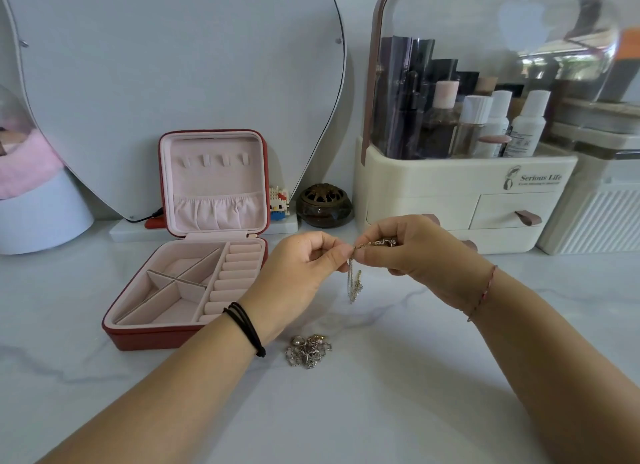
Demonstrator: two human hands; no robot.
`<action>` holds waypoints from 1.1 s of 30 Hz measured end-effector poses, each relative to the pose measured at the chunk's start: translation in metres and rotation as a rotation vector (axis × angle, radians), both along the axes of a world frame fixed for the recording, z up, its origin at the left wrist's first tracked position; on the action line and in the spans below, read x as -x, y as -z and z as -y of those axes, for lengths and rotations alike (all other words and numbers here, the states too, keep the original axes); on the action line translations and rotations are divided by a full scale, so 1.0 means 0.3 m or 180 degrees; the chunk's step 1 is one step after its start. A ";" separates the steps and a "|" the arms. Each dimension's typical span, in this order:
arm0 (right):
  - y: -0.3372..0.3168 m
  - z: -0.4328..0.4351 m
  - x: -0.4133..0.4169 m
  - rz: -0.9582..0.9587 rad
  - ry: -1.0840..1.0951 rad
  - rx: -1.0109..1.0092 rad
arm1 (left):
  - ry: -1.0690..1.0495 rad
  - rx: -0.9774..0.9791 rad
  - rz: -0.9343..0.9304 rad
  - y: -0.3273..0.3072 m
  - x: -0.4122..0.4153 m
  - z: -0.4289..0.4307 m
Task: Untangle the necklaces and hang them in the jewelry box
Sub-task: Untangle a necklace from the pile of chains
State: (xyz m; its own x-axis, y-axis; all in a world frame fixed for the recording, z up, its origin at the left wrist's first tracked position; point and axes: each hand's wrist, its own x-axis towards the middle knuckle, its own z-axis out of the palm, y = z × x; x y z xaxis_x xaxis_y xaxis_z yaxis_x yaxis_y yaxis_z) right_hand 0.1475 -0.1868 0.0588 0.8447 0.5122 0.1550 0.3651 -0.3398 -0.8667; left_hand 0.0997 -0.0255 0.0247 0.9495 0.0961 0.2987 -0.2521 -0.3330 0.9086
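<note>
Fingers (334, 253) of your left hand (298, 269) and your right hand (419, 255) were pinched narrow on the held tangle (355, 280), a bunch of fine necklaces raised above the middle of the desk (398, 404). A few loose strands hung from the pinch between the two hands. Second tangle (308, 351), a heap of silver and gold chains, lay on the desk nearer the front edge, just beside your left wrist and untouched. Jewelry box (138, 337) stood open toward the back left of the desk, its lid upright. All four hooks (214, 159) in the lid were bare, and the tray compartments showed nothing in them. Judged from this, you were early in the work: no necklace was yet freed or hung, and both tangles were left to separate.
</note>
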 end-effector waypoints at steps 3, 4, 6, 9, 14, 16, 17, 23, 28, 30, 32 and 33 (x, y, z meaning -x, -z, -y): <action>-0.010 0.003 0.015 0.0175 0.0060 0.0138 | 0.0030 -0.0006 -0.0009 0.001 0.001 0.004; -0.012 0.008 0.018 0.0226 0.0050 0.0187 | 0.0039 -0.0009 -0.0019 0.003 0.001 0.006; -0.015 0.014 0.019 0.0214 0.0034 0.0237 | 0.0045 -0.0036 -0.0035 0.004 0.002 0.010; -0.011 0.007 0.007 -0.0143 -0.0101 0.0092 | 0.0022 -0.0069 0.0035 0.003 0.005 0.008; 0.010 0.008 -0.021 -0.0281 -0.0208 -0.0163 | 0.0046 0.0010 0.0068 -0.008 0.010 0.005; 0.011 0.007 -0.023 -0.0261 -0.0170 -0.0258 | 0.0062 -0.0006 0.0072 -0.010 0.013 0.007; 0.010 0.008 -0.023 -0.0278 -0.0164 -0.0306 | 0.0059 -0.0003 0.0074 -0.012 0.014 0.008; 0.011 0.012 -0.031 -0.0335 -0.0245 -0.0359 | -0.0077 0.0170 0.0066 -0.017 0.019 0.007; 0.015 0.013 -0.035 -0.0339 -0.0268 -0.0356 | -0.0117 0.0209 0.0027 -0.022 0.025 0.010; 0.015 0.013 -0.035 -0.0355 -0.0285 -0.0378 | -0.0129 0.0213 0.0021 -0.026 0.028 0.012; 0.015 0.011 -0.036 -0.0372 -0.0279 -0.0426 | -0.0127 0.0228 -0.0001 -0.029 0.030 0.016; 0.016 0.010 -0.036 -0.0374 -0.0272 -0.0445 | -0.0130 0.0219 -0.0013 -0.030 0.031 0.018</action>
State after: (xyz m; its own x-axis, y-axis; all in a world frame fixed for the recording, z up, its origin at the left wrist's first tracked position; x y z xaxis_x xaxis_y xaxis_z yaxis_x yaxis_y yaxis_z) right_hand 0.1584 -0.1898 0.0541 0.8155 0.5633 0.1325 0.2809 -0.1851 -0.9417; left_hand 0.0905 -0.0308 0.0337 0.9456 0.1550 0.2861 -0.2358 -0.2797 0.9307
